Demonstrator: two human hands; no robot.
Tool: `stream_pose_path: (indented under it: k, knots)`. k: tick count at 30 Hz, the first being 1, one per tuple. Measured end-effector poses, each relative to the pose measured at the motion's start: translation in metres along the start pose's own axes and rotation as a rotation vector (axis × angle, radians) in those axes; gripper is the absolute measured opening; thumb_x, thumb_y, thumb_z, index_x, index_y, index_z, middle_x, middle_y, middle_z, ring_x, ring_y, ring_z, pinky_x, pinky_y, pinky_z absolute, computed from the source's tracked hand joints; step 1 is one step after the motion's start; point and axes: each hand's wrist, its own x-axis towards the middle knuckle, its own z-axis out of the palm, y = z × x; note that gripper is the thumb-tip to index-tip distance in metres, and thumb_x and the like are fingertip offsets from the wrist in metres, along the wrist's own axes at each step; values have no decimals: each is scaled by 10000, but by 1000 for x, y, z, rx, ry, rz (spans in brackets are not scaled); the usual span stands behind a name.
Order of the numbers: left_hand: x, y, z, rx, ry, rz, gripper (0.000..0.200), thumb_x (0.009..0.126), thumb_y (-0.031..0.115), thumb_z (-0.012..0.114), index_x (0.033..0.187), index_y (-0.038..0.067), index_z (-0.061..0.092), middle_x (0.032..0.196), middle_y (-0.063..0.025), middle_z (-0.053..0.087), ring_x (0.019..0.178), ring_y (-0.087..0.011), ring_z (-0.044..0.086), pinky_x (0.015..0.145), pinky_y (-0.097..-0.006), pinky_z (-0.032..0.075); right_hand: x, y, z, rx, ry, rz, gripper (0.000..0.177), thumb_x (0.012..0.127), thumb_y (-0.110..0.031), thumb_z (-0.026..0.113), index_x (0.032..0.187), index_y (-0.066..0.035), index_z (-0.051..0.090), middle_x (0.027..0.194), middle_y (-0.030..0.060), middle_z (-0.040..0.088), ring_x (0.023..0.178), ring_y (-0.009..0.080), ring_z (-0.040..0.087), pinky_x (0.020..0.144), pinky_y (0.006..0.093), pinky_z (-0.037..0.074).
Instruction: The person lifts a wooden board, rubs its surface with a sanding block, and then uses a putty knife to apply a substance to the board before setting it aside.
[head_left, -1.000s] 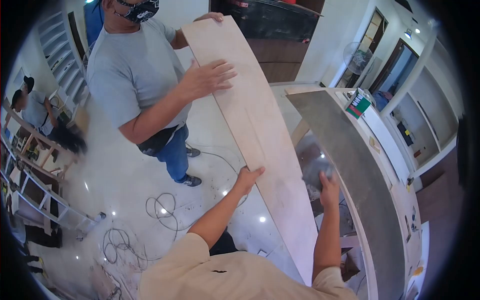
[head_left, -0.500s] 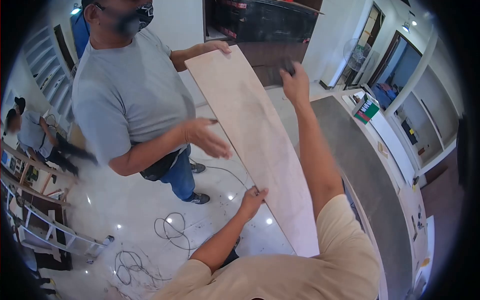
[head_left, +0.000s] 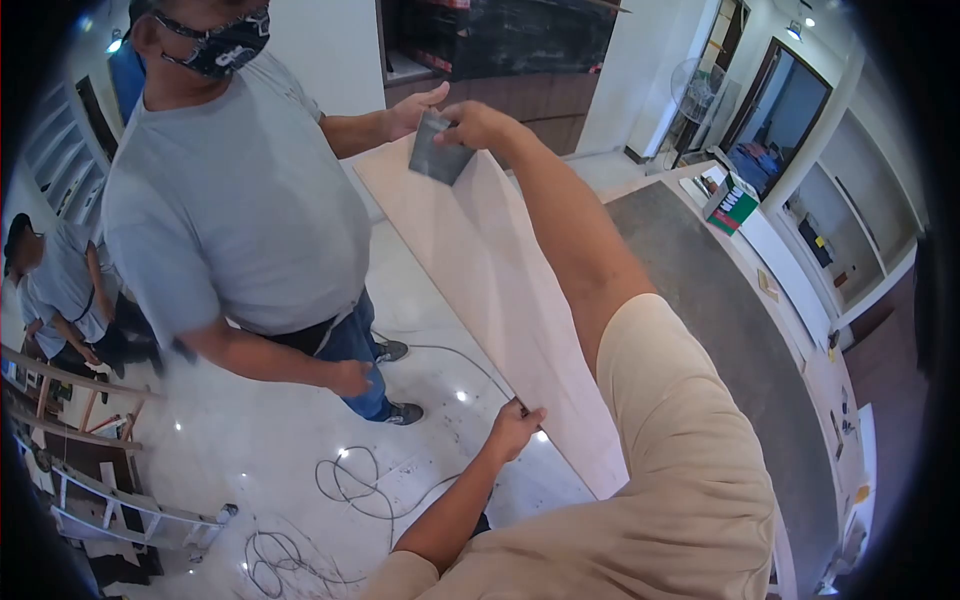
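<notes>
A long, pale wooden board [head_left: 500,270] slants across the middle of the view. My left hand [head_left: 515,430] is closed on its left long edge, near the close end. High up, my right hand [head_left: 478,128] grips a flat, dark grey rectangular piece [head_left: 438,152] by its upper edge, and this piece overlaps the board's far end. Whether it is a sheet or a scraper I cannot tell. Right beside it is a co-worker's hand [head_left: 415,110] at the board's far end, while that person's other hand [head_left: 350,379] hangs lower, off the board.
The co-worker [head_left: 240,200] stands to the left of the board. A long dark-topped counter [head_left: 720,330] runs along the right, with a green and white box [head_left: 733,205] on it. Loose cable [head_left: 350,485] coils on the floor; a ladder [head_left: 120,520] is at lower left.
My right hand has swung left and down with the grey piece, over the board's far end. The co-worker's nearer hand has dropped away from the board. My left hand keeps its hold.
</notes>
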Motion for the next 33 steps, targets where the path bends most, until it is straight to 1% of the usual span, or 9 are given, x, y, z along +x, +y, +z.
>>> stream_pose_path:
  k: [6,10,15,17,20,22,25,31,33]
  knots:
    - [-15,-31,-11,208,10,-11,275,844,63,606,1094,-42,561,964,-95,629,878,-142,570,776,-265,470,-87,13,61,-105,-359,-308,347,769,-294,687,1008,-51,620,962,184,622,918,328,571,816,400,435]
    - [-14,-32,-7,80,25,-21,300,821,49,618,1107,-27,564,970,-66,622,855,-138,567,750,-263,460,-142,58,60,212,-8,102,262,790,-230,662,994,-69,623,879,155,646,843,318,602,758,379,458]
    - [-6,-39,-20,-50,-192,-58,450,822,98,609,1237,-3,465,1120,-97,561,1007,-210,547,864,-340,450,-342,59,115,17,-313,119,246,785,-250,658,935,-58,622,858,174,632,823,319,594,741,410,451]
    - [-10,-9,-15,-195,-374,29,524,850,176,582,1309,6,393,1239,-132,510,1124,-262,510,964,-407,409,-408,72,103,94,-141,523,232,784,-219,659,934,-46,624,935,182,636,853,323,614,747,414,457]
    - [5,-14,-42,-475,-491,-99,593,888,309,512,1368,29,306,1347,-151,426,1225,-314,428,1024,-492,337,-431,28,80,26,510,1001,212,776,-192,638,908,-25,628,946,191,632,858,337,617,763,423,460]
    - [4,3,-29,-467,-232,-218,601,924,452,403,1343,22,362,1308,-147,481,1184,-326,471,999,-496,365,-418,33,140,-157,497,968,239,844,-200,528,996,-32,603,1019,204,617,998,320,573,850,410,444]
    - [5,-11,-57,-286,-315,-148,657,911,531,404,1366,61,337,1352,-131,434,1158,-313,494,986,-497,381,-321,-24,209,51,620,504,341,833,-153,536,1172,-178,563,1091,111,607,1015,315,559,907,429,443]
    - [10,-2,-42,-333,-242,-147,759,860,616,435,1398,102,284,1386,-98,390,1215,-288,436,990,-496,371,-330,-6,254,-398,627,790,384,812,-128,488,1147,60,489,1118,236,568,1017,309,564,804,453,473]
    - [5,6,-25,-379,-252,-156,771,855,622,440,1407,113,267,1393,-87,382,1238,-281,410,994,-497,364,-407,29,244,-247,521,963,375,758,-100,526,1087,76,500,1053,226,581,920,314,597,789,423,491]
